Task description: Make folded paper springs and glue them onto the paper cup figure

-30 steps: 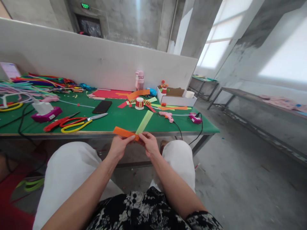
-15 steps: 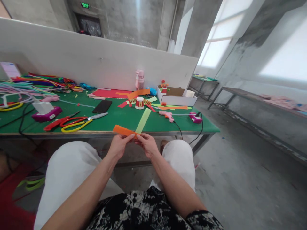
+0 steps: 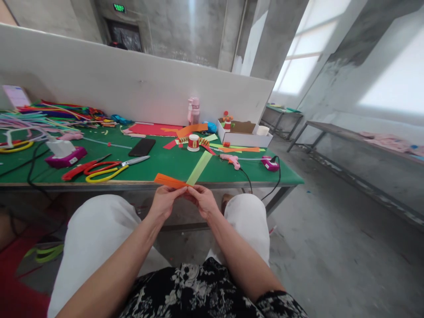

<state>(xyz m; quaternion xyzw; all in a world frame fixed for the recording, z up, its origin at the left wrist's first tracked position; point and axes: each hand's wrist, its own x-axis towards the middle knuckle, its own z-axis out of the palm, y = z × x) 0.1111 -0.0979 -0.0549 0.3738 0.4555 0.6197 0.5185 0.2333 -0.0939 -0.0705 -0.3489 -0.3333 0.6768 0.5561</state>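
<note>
An orange paper strip (image 3: 167, 180) and a light green paper strip (image 3: 199, 168) meet at an angle between my fingertips, just over the table's front edge. My left hand (image 3: 165, 199) pinches the joined end, with the orange strip reaching out to the left. From the other side my right hand (image 3: 203, 201) is closed on the same end, where the green strip points away to the upper right. The fingers hide the join itself. Beyond the strips stands a red and white paper cup (image 3: 193, 142) with folded paper strips (image 3: 204, 142) at its sides.
A pink glue gun (image 3: 231, 160) lies to the right, its cable hanging off the edge. Scissors (image 3: 109, 170), a phone (image 3: 142, 147) and pipe cleaners (image 3: 62, 114) are on the left. Behind are a pink bottle (image 3: 194, 110) and a white box (image 3: 245, 138).
The orange strip looks slightly narrower and its free end has shifted a little left. The green strip leans slightly more to the right. Both hands keep their pinch.
</note>
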